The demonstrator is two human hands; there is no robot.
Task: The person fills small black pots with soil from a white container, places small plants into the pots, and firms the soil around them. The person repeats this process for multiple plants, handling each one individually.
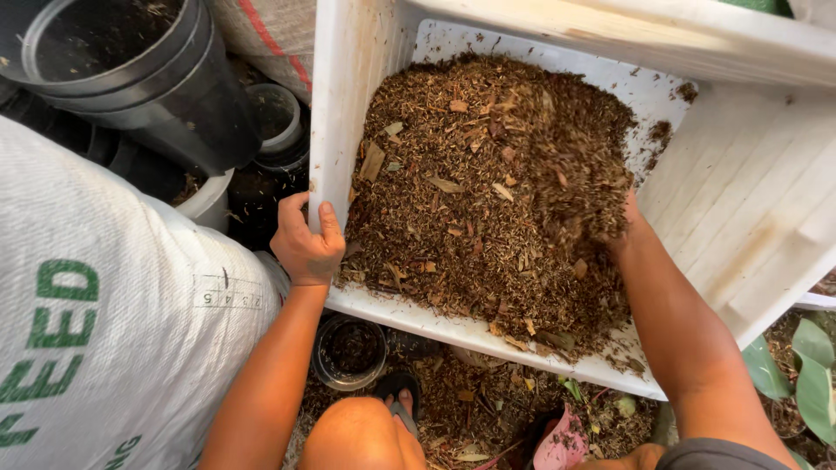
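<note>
A white plastic crate (pixel 348 104) is tilted toward me and holds a heap of brown, chippy potting mix (pixel 470 209) with dry leaf bits. My left hand (pixel 305 244) grips the crate's left front corner, thumb inside the rim. My right hand (pixel 625 228) is plunged into the mix at the right side of the heap; its fingers are buried and hidden, and loose mix is blurred as it tumbles above the hand.
A large white woven sack (pixel 113 331) fills the left. Black plastic pots (pixel 131 70) stand at top left, a small pot with soil (pixel 350 350) sits under the crate. Spilled mix litters the ground by my knee (pixel 357 435). Green leaves (pixel 805 365) at right.
</note>
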